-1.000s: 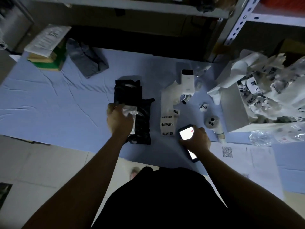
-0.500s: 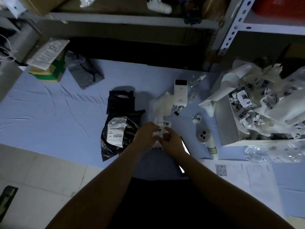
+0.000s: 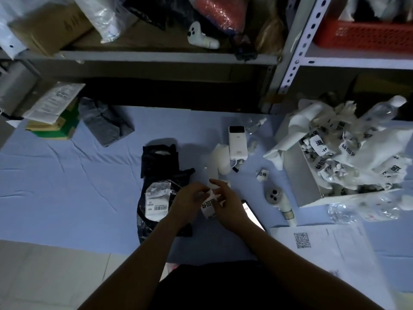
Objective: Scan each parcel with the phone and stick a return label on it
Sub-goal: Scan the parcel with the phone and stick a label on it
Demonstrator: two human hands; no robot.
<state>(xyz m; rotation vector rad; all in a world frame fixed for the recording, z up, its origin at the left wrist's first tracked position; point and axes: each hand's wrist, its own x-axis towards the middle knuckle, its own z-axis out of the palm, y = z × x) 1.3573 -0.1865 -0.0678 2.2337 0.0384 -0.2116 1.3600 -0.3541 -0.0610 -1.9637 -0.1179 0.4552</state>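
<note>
**Head view.** Near the front edge of the pale blue cloth sheet (image 3: 67,186), the left hand (image 3: 187,202) and the right hand (image 3: 230,206) both pinch a white return-label strip with black characters (image 3: 209,205). Their fingertips are partly hidden. The crumpled black plastic parcel (image 3: 156,175) lies just left, with its long axis front-to-back and its barcode upward. The lit black phone (image 3: 253,214) is half covered by the right wrist.

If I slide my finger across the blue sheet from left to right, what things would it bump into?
green box → grey bag → black parcel → left hand → return label → right hand → phone → white box full of paper scraps
</note>
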